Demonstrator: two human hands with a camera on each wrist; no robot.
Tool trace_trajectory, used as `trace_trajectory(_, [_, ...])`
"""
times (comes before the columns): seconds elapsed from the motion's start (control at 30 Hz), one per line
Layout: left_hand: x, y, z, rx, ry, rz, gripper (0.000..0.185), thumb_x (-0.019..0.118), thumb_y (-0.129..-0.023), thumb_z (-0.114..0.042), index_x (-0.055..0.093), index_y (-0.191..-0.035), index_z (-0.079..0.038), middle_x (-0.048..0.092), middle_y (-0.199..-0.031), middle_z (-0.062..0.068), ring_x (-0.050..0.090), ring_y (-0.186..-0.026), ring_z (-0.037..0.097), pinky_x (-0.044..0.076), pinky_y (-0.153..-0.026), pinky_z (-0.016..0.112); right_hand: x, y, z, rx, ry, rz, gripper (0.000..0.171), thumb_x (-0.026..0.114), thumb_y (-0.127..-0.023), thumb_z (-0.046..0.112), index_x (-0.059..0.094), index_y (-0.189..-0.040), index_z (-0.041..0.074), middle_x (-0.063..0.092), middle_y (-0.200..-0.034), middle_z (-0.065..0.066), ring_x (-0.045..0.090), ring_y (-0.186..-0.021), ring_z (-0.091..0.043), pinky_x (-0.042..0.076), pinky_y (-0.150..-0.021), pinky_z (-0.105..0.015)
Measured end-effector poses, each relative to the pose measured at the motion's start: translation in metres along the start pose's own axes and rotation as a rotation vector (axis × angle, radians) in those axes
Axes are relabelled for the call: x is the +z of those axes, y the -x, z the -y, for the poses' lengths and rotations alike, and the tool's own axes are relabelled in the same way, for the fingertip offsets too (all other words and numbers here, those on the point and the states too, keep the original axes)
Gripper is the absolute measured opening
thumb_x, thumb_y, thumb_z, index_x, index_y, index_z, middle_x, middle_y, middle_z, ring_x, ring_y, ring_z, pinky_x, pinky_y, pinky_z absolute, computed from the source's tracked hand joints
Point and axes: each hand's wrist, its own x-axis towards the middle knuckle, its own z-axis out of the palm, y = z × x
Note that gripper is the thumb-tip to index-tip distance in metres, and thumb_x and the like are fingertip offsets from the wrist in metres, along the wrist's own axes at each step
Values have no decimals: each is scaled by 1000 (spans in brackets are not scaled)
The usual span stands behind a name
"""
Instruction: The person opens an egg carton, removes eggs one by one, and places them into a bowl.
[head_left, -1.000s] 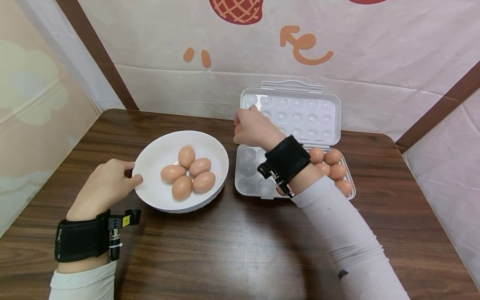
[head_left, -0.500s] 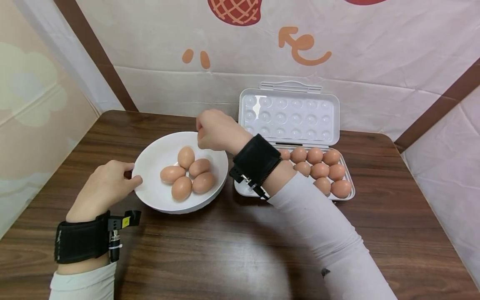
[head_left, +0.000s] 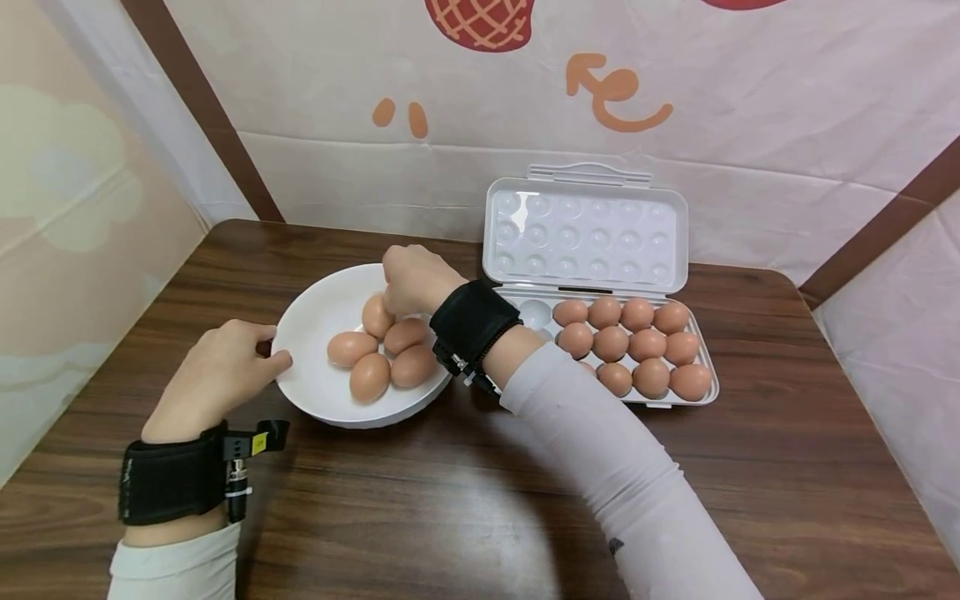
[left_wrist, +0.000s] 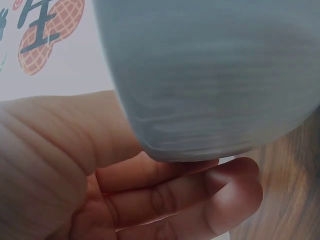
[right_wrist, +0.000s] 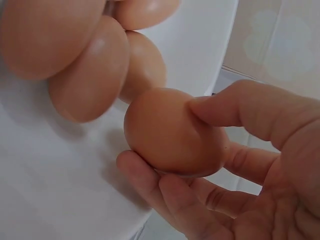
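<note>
Right hand (head_left: 411, 279) pinches the rearmost egg (right_wrist: 172, 132) in the white bowl (head_left: 315, 392) near the table's left edge, carton (head_left: 697, 398) to its right. Left hand (head_left: 217, 375), fingers curled, grips the bowl's left rim.

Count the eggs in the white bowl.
5. One egg at the back, pinched by the right hand; four eggs clustered beside it in the bowl. None appears hidden.
</note>
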Motion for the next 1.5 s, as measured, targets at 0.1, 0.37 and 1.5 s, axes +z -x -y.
trace_trajectory(0.1, [2,0,-2,7,4,5,39,53,-90,-17,65,-118,7,56,-71,5,45,-62,19,33,-53,30,4,2,1,23,30,2,21,57,-91,8,45,-74,13,35,-70,1,35,-63,-13,30,-53,-22])
trace_trajectory(0.37, [2,0,-3,-3,0,1,40,53,-91,-17,64,-120,8,58,-72,6,46,-62,19,33,-52,30,8,2,7,48,110,42,22,58,-90,4,63,-109,13,58,-94,-1,52,-74,-18,40,-57,-27])
trace_trajectory(1.5, [-1,2,-3,-4,-4,-12,35,54,-90,-17,67,-115,5,57,-72,5,46,-64,19,33,-52,30,6,0,12,12,236,149,21,58,-89,3,62,-109,9,60,-97,-3,53,-81,-17,41,-62,-25])
